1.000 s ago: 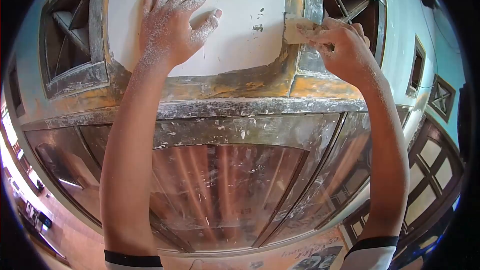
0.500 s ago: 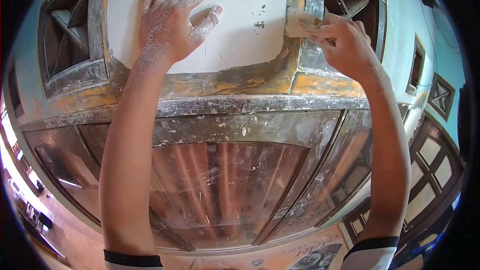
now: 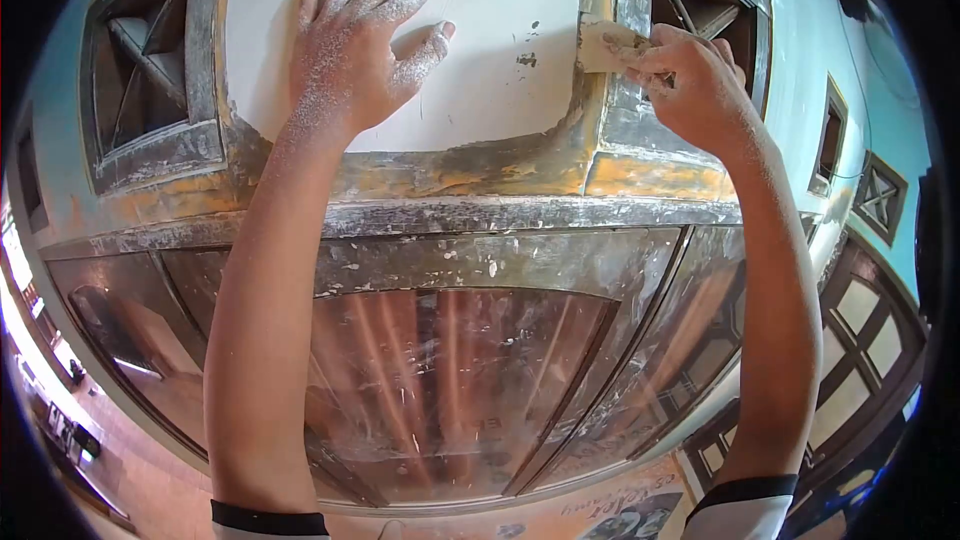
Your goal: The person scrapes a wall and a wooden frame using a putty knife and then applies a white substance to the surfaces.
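Note:
My left hand (image 3: 355, 50), coated in white dust, lies flat with spread fingers on the white panel (image 3: 490, 60) above the door frame. My right hand (image 3: 695, 80) pinches a flat beige piece (image 3: 598, 48) with a straight edge; its kind is not clear. The piece lies against the brown and yellowish border (image 3: 590, 120) at the panel's right side, beside the worn grey window frame (image 3: 633, 0). Dark smudges mark the fingers holding it.
Latticed openings (image 3: 150, 50) flank the panel. Below runs a scuffed wooden beam (image 3: 450, 212) over glazed door panels (image 3: 450, 370) with reflections. A turquoise wall (image 3: 885, 110) and another paned door (image 3: 860, 350) stand at the right. Tiled floor (image 3: 140, 440) shows at lower left.
The view has shifted slightly, so the panel and my left hand sit a little further right and lower. My right hand keeps its hold on the beige piece at the border.

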`<state>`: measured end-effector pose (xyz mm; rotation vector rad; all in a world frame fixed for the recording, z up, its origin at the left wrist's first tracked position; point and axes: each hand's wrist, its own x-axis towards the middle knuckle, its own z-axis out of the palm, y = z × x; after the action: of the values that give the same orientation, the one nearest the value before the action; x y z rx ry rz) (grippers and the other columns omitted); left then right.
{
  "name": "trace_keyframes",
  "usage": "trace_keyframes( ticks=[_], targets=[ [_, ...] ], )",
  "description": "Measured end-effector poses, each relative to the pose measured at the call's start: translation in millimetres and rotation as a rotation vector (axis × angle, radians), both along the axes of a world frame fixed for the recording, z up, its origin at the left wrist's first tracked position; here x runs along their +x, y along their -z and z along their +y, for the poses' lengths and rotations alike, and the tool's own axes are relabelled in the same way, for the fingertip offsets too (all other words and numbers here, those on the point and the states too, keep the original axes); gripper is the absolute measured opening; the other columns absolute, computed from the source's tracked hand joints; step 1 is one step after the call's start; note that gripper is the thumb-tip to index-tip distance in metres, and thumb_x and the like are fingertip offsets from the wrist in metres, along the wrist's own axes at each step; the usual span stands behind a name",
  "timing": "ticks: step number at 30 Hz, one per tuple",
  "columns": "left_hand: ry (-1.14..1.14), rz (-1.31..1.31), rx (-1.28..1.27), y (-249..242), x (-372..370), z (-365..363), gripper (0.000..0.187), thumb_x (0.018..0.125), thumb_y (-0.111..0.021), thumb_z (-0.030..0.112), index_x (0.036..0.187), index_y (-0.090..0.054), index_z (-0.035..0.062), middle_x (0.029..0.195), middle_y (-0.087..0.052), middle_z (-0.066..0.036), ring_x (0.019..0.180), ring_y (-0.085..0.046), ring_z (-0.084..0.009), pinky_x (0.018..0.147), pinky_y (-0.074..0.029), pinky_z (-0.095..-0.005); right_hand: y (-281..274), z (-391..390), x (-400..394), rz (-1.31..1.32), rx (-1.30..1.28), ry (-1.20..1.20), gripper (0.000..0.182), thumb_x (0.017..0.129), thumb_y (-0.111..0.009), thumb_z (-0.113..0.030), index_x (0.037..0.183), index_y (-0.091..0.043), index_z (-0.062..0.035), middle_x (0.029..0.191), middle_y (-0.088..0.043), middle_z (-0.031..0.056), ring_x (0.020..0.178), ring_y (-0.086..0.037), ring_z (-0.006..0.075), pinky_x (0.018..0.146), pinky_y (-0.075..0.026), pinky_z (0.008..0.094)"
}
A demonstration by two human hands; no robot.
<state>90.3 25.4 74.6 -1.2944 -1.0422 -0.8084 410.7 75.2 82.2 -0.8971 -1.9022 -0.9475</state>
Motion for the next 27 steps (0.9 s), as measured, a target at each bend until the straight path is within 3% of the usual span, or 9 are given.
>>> trace_keyframes(
  ticks=[11,24,26,27],
  targets=[
    [0.021,-0.016,-0.025,-0.7,-3.0,2.8,0.059,0.096,-0.064,0.045,0.147,-0.061,0.0155,0.168,-0.04,-0.003,0.159,-0.024,-0.0309,0.131,-0.012,-0.057,-7.3,7.0,1.6,-0.003,0.029,-0.035,0.024,0.089,-0.07,-0.005,0.107,-0.084,-0.0134,0.096,-0.07,0.0085,0.099,-0.069,0.0291,0.102,-0.044,0.0468],
    [0.051,-0.011,-0.035,0.2,-4.5,2.9,0.059,0.094,-0.066,0.04,0.147,-0.061,0.0131,0.167,-0.041,-0.006,0.158,-0.026,-0.0331,0.13,-0.015,-0.0585,-12.8,11.0,0.8,0.013,-0.045,-0.027,0.019,0.098,-0.07,-0.016,0.112,-0.082,-0.0142,0.099,-0.069,0.006,0.101,-0.068,0.0291,0.1,-0.045,0.0471],
    [0.032,0.101,0.12,0.3,-13.2,15.7,0.052,0.1,-0.062,0.046,0.15,-0.059,0.0306,0.168,-0.041,0.009,0.159,-0.028,-0.0263,0.13,-0.014,-0.0587,-13.9,12.8,2.8,0.013,-0.048,-0.044,0.019,0.098,-0.071,-0.016,0.112,-0.082,-0.0143,0.099,-0.069,0.0055,0.1,-0.068,0.0287,0.1,-0.045,0.0473],
    [0.033,0.104,0.124,-1.0,-12.0,15.4,0.052,0.1,-0.062,0.046,0.15,-0.059,0.0306,0.168,-0.041,0.009,0.159,-0.028,-0.0263,0.13,-0.014,-0.0587,-13.9,14.9,5.2,0.042,-0.065,-0.052,0.019,0.097,-0.071,-0.016,0.112,-0.082,-0.0141,0.097,-0.069,0.0053,0.1,-0.069,0.0283,0.098,-0.046,0.0476]
  ],
)
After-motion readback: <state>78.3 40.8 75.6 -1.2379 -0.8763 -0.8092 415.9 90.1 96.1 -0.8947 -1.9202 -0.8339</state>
